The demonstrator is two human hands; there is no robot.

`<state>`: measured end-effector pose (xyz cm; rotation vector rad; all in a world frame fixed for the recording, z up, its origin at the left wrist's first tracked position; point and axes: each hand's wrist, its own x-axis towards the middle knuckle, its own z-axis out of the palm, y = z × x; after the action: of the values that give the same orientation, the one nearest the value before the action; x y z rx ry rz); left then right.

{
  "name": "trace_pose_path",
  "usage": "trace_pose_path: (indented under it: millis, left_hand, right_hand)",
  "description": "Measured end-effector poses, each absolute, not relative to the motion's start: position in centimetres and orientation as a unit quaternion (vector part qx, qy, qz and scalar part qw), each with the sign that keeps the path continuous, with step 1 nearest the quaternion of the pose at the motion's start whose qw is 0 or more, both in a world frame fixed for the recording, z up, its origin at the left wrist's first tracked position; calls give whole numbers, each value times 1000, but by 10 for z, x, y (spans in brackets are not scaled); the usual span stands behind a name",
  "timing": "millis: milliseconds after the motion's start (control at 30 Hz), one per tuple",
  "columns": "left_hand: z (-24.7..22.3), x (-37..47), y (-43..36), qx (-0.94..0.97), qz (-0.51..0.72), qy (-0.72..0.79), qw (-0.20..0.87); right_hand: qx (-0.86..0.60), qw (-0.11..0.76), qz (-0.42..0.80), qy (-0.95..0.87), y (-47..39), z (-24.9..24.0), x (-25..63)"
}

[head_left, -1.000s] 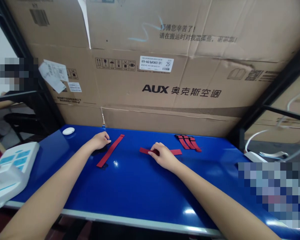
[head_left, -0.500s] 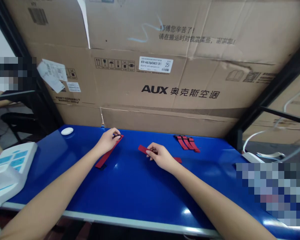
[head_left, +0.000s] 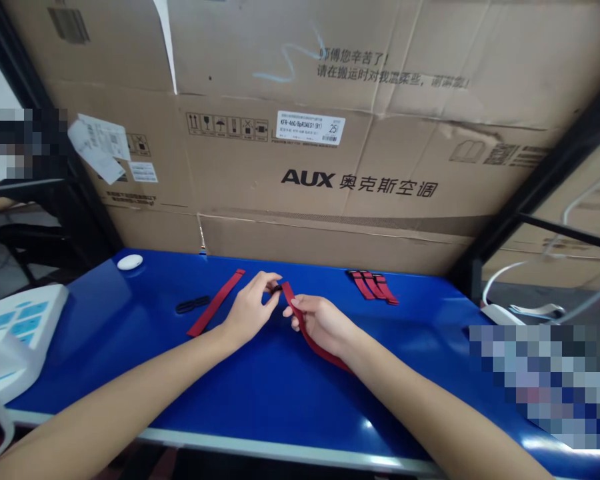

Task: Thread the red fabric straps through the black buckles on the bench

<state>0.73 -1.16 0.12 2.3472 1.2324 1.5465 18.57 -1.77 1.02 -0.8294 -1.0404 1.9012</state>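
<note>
My left hand point(head_left: 253, 305) pinches a small black buckle point(head_left: 278, 289), partly hidden by the fingers. Close on its right, my right hand point(head_left: 325, 323) grips a red strap point(head_left: 314, 345) near one end. That end points up beside the buckle, while the rest curves down below my wrist. Whether strap and buckle touch, I cannot tell. Left of my left hand, another red strap point(head_left: 216, 303) lies slantwise on the blue table point(head_left: 250, 393). Beside it are black buckles point(head_left: 193, 305).
Several red straps with black buckles point(head_left: 374, 287) lie together at the back right. A white device point(head_left: 25, 340) stands at the left, with a white oval object point(head_left: 130, 262) behind it. A large cardboard sheet point(head_left: 240, 187) closes off the back. Another person is at far left.
My left hand has moved right, from the strap on the left to beside my right hand, carrying the black buckle. The right hand's strap has been lifted and now points upward.
</note>
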Motion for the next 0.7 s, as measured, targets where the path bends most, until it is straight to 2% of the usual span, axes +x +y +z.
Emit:
trace_pose_path:
  millis: [267,700]
  left_hand:
    - [4,6,-14,753,502,425,14]
    - [1,6,-15,776,481,407,0]
  right_hand:
    - [-326,359,764,-426,-19,10,186]
    - [-322,377,740,-455,-14,7,188]
